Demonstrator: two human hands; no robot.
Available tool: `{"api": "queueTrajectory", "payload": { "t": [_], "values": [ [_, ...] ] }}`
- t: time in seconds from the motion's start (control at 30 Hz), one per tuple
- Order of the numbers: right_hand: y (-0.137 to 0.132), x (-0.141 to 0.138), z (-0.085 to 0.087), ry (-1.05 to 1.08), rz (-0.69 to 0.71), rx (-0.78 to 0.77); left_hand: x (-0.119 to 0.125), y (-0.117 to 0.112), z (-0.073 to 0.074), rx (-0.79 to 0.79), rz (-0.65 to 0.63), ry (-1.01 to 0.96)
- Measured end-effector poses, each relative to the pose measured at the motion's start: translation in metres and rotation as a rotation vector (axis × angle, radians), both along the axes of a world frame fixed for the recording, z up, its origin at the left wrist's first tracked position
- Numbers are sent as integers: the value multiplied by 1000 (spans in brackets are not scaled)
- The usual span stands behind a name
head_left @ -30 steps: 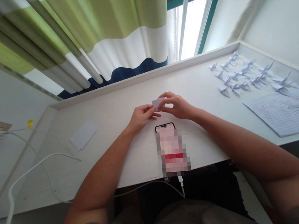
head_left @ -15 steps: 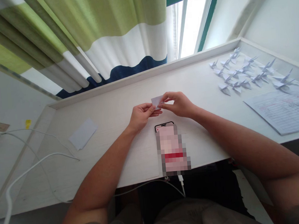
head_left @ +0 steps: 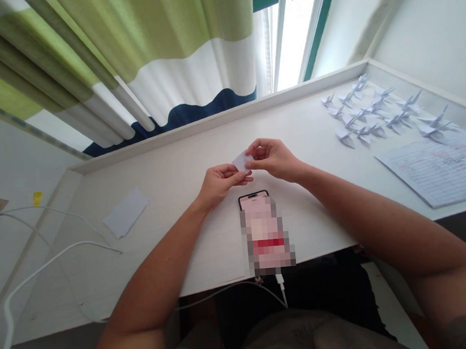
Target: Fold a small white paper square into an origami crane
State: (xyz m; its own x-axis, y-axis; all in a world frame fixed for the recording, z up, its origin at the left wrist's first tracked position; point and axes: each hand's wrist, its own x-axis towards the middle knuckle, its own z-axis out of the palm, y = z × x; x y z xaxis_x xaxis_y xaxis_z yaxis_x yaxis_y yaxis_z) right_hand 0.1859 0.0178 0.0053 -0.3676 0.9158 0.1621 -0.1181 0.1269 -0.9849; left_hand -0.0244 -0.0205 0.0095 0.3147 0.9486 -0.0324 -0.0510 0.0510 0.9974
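Note:
A small white folded paper (head_left: 240, 161) is held just above the white desk (head_left: 168, 174), pinched from both sides. My left hand (head_left: 217, 184) grips its lower left edge with closed fingers. My right hand (head_left: 274, 159) pinches its right side between thumb and fingertips. Directly below the hands a phone (head_left: 264, 231) lies flat on the desk with a white cable plugged into its near end.
Several folded paper cranes (head_left: 373, 115) stand in rows at the back right, next to a lined printed sheet (head_left: 438, 172). A blank white slip (head_left: 126, 212) lies at the left. White cables (head_left: 42, 265) trail over the desk's left end. Curtain and window are behind.
The paper has tilted slightly between the fingers, its corner now pointing up. Both hands stay in about the same spot; the view has drifted a little.

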Motion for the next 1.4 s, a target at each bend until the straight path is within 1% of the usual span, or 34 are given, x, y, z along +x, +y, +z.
{"api": "queueTrajectory", "payload": {
  "t": [0.2,0.4,0.6,0.77,0.87,1.03,1.23,1.4],
  "values": [
    [-1,-1,-2,55,28,-76,-1,1,0,0,8,3],
    [-3,-3,-2,93,36,-117,-1,2,2,-76,49,-7],
    [-3,-4,-1,104,23,-115,-2,2,4,-126,52,-10],
    [-3,-3,-2,57,6,-123,-4,2,5,-202,21,-7],
    [-3,-4,-1,64,19,-127,-4,1,7,-205,26,-25],
    [-2,-4,-1,-14,36,-83,-3,-1,11,-216,38,-9],
    [1,-3,-4,-79,53,-22,-3,1,13,-337,2,-22],
    [1,-4,-4,-118,3,15,-1,2,14,-366,-30,-33]
  ]
}}
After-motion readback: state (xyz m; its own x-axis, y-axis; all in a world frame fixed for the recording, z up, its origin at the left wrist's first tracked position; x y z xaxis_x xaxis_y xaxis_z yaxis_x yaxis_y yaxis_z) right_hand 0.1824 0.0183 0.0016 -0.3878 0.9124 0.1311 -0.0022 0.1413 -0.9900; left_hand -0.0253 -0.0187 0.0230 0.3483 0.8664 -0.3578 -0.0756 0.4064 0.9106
